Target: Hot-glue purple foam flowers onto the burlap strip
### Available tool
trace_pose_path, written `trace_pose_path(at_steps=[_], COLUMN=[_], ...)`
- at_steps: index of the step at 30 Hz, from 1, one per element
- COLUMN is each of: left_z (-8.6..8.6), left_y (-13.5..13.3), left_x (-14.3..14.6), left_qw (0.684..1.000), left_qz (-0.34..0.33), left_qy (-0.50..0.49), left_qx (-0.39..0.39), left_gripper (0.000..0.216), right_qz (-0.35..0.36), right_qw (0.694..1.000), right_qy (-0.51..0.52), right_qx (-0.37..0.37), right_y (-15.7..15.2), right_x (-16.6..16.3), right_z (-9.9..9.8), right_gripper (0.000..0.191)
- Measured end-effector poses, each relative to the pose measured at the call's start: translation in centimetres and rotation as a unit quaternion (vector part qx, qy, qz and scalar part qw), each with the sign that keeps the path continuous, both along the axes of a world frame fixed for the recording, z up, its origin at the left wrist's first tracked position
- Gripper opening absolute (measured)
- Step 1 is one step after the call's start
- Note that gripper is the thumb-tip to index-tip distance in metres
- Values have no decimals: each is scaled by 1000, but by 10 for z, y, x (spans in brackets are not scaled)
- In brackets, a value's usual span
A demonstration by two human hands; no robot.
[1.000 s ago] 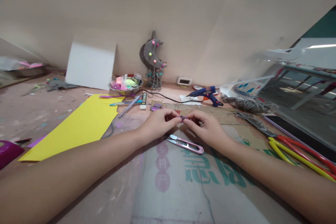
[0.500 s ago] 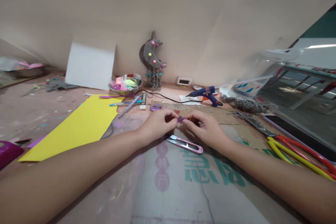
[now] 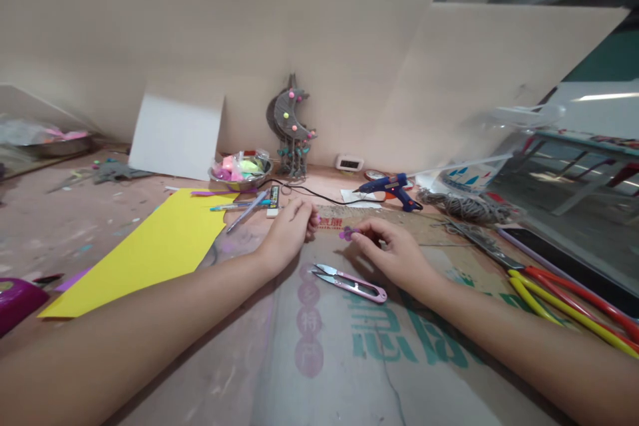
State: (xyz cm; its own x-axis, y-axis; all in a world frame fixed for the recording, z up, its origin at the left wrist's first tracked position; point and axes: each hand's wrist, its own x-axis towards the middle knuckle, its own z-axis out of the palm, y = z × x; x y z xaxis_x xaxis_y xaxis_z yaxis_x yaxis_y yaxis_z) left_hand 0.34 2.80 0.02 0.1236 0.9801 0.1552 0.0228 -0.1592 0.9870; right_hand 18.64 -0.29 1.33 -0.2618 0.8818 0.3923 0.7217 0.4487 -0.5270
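Observation:
My right hand [image 3: 392, 249] pinches a small purple flower-shaped piece [image 3: 347, 233] between thumb and fingertips, just above the cardboard. My left hand [image 3: 290, 234] is closed, its fingers curled down on the far side of the cardboard. A bit of pink-purple shows at its fingertips, but what they hold is hidden. Between the two hands, nearer to me, lie pink thread snips [image 3: 351, 283] with their blades pointing left.
Yellow paper [image 3: 144, 246], pens [image 3: 247, 212] and a bowl of colourful clay [image 3: 242, 172] are on the left. A blue glue gun [image 3: 392, 189], grey yarn [image 3: 464, 205], scissors [image 3: 524, 273] and a phone [image 3: 569, 259] lie right. A moon ornament [image 3: 289, 116] stands behind.
My hands have come apart. The left moved left and away from me, over where a purple-grey flower lay; the right keeps the small purple piece. The view has tilted up slightly.

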Motion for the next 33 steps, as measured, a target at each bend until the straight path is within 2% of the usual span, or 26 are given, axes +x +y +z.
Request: trace_pose_path(at_steps=[2,4,7,9,17,33], left_z=[1,2,2,2,7,6], left_y=[0,-2,-5,-8,-13,-15], left_x=[-1,-2,0,2,4,3], left_qw=[1000,997,990,986,972,964], left_qz=[25,39,16,-10,-57,-98], left_qy=[1,42,89,108,184,197], left_qx=[5,50,111,126,136,150], left_gripper=[25,26,12,24,18,16], right_qz=[-4,-5,5,10,21,24], right_qw=[1000,1000,1000,1000,999,999], right_qy=[6,7,12,16,12,-3], right_qx=[-5,-10,-11,-15,-28,-23], right_y=[0,0,1,2,2,2], right_x=[0,0,1,1,2,1], right_z=[0,0,-1,-2,-2,-1], right_gripper=[17,18,17,17,18,20])
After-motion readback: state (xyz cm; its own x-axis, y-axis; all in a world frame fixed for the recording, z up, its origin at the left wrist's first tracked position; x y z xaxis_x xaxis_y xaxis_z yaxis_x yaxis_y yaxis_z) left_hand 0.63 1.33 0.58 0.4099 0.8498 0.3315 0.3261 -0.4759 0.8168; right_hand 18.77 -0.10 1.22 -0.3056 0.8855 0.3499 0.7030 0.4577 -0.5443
